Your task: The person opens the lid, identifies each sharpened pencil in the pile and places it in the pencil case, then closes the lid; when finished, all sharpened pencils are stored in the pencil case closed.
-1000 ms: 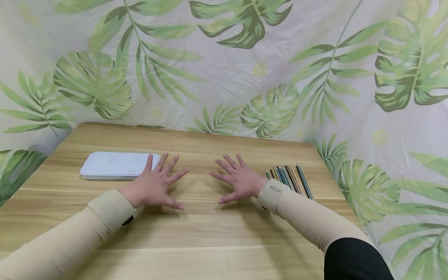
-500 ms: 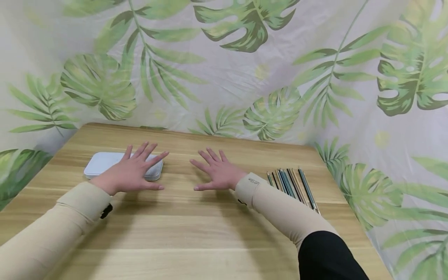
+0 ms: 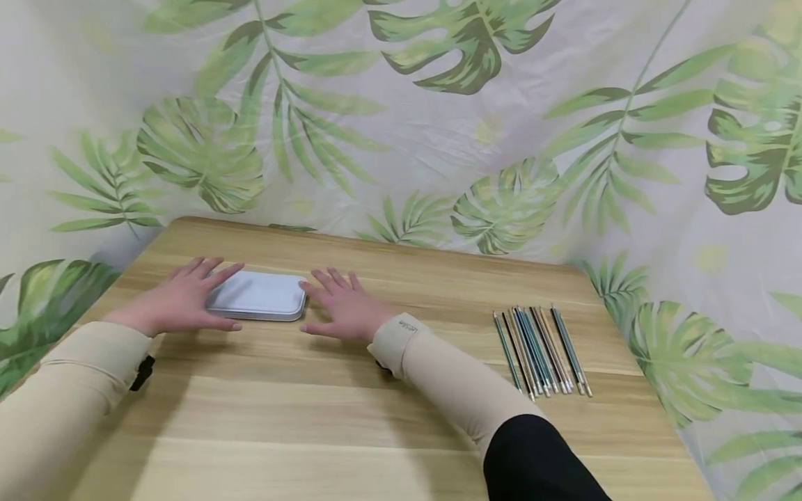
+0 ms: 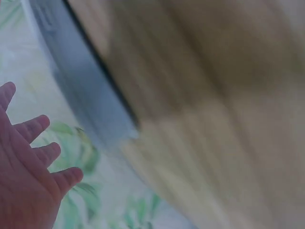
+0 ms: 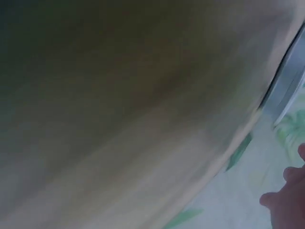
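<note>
A flat white case (image 3: 258, 293) with rounded corners lies on the table between both hands. My left hand (image 3: 182, 298) is at its left end, fingers spread and straight, and covers that end in the head view. Across from it, my right hand (image 3: 347, 307) is spread at the case's right end, its fingertips close to the corner; contact cannot be made out. In the left wrist view, the left hand (image 4: 28, 167) appears apart from the grey side of the case (image 4: 81, 71). Only part of the right hand (image 5: 288, 195) shows in the right wrist view.
Several pencils (image 3: 539, 351), green, black and wood-coloured, lie side by side on the right of the wooden table (image 3: 301, 431). A leaf-patterned cloth (image 3: 426, 125) hangs behind the table's back edge.
Both hands have moved left across the table, from the middle to the two ends of the case. The view has shifted slightly, and the pencils are no longer covered by the right sleeve.
</note>
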`<action>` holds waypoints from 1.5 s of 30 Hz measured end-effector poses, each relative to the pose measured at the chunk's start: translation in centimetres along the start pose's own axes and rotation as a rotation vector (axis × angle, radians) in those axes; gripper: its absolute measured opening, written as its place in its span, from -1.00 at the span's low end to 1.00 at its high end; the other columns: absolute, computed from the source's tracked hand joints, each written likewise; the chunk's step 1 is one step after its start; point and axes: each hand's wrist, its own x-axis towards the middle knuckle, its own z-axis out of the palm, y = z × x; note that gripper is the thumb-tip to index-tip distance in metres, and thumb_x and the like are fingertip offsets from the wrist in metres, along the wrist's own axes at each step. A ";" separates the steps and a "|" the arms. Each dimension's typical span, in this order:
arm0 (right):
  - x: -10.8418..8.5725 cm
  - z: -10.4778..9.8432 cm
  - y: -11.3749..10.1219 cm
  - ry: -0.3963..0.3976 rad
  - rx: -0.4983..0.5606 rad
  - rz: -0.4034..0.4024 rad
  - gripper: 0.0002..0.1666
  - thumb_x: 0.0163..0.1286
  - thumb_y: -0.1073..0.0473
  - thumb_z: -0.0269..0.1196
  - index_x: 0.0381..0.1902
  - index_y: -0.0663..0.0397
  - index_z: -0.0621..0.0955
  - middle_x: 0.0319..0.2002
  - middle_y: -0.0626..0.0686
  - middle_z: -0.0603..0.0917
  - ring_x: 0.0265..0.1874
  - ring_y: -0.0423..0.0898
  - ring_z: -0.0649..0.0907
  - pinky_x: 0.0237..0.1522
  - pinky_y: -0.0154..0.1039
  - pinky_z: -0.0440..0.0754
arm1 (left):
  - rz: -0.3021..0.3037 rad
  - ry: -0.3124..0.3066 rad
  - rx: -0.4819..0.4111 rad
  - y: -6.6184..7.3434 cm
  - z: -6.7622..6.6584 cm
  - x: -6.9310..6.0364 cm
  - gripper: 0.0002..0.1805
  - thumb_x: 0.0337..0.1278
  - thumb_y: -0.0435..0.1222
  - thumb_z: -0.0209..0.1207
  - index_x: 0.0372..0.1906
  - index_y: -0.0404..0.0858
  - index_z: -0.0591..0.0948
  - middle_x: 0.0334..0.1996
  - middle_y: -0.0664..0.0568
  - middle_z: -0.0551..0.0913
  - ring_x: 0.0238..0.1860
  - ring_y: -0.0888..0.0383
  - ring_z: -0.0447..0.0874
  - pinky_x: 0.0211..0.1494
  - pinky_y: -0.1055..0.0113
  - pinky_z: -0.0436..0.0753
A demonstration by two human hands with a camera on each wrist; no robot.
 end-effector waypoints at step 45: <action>-7.5 -2.6 1.8 -0.044 -0.006 -0.177 -0.42 0.61 -0.12 0.16 0.37 0.13 0.54 0.23 0.09 0.66 0.19 -0.03 0.65 0.26 -0.20 0.52 | 0.072 -0.168 -0.414 9.6 1.8 2.6 -0.19 0.16 0.07 0.40 0.30 -0.48 0.57 0.04 -0.15 0.70 -0.10 0.08 0.60 -0.02 0.15 0.56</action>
